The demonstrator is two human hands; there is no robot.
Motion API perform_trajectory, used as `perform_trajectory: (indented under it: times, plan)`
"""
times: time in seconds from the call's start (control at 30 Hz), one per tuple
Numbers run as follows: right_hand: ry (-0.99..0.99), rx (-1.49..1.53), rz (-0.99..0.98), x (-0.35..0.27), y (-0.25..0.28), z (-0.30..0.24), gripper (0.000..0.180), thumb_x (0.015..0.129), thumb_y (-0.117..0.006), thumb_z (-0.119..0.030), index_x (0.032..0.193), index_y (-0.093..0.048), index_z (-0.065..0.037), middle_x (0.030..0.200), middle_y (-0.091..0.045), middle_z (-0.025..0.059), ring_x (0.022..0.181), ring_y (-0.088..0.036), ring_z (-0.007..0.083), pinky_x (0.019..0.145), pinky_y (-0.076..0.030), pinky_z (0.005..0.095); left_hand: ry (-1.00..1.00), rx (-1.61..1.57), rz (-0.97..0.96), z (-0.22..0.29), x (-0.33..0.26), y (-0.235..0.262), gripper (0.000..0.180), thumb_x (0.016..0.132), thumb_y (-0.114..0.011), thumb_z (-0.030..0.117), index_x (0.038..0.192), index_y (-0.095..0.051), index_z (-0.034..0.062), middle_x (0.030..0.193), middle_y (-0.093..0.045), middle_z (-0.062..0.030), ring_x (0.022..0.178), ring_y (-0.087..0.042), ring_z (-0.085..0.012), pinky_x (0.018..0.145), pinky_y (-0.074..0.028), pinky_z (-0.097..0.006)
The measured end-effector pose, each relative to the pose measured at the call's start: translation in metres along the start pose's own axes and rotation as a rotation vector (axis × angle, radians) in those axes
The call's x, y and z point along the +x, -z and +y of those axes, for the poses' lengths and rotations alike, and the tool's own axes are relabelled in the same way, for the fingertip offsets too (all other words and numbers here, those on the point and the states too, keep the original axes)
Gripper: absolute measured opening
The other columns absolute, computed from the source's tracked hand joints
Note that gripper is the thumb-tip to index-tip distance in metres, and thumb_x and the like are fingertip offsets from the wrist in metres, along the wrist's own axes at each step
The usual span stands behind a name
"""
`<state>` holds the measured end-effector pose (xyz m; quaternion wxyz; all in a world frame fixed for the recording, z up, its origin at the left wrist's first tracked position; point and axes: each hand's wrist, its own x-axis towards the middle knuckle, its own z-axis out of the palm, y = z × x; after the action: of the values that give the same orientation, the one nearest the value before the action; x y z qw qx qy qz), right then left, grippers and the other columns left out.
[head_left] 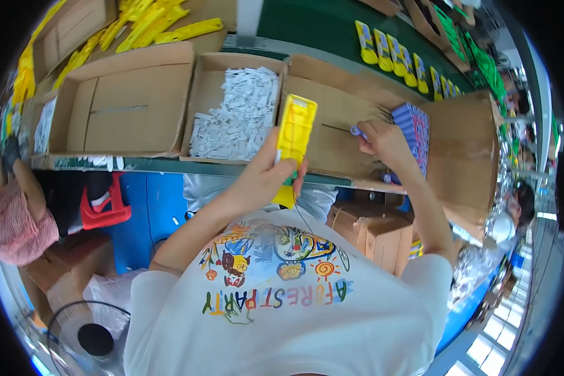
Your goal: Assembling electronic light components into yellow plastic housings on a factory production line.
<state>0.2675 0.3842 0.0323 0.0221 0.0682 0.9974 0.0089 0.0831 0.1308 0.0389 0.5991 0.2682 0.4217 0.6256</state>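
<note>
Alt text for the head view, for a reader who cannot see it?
The left hand grips a long yellow plastic housing, while the right hand pinches a small blue cylinder over an open cardboard box of blue cylinders.

Glossy yellow plastic casing (294, 135), smooth, gripped in left hand (266, 178). Small shiny blue cylinder (357, 131) pinched by right hand (382, 143). Matt brown cardboard boxes (128, 100), rough-edged. White plastic bits (238, 113), dull. Soft white cotton shirt (294, 307), printed.

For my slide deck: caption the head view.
Left hand holds a yellow plastic part while right hand picks a blue battery from a cardboard box.
</note>
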Motion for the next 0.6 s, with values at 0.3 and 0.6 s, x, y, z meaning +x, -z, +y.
perform_trajectory:
  times: [0.3,0.6]
  plan:
    - [0.527,0.075,0.344,0.054,0.064,-0.103,0.044,0.070,-0.069,-0.001,0.112,-0.061,0.000,0.118,-0.062,0.0126,0.112,-0.060,0.0279,0.096,-0.048,0.0403,0.040,-0.046,-0.005,-0.011,0.003,0.000,0.034,0.089,-0.043,0.005,0.120,-0.029,0.0055,0.088,-0.052,-0.0068,0.067,-0.057,-0.0130,0.059,-0.051,-0.028]
    - [0.450,0.247,0.445,0.082,0.027,-0.131,0.041,0.078,-0.065,-0.010,0.118,-0.060,0.000,0.126,-0.058,0.0140,0.120,-0.054,0.0271,0.104,-0.039,0.0443,-0.073,0.001,0.037,-0.001,-0.014,0.026,0.051,0.091,-0.040,0.006,0.138,-0.022,0.0093,0.090,-0.054,-0.0080,0.071,-0.058,-0.0125,0.064,-0.050,-0.029]
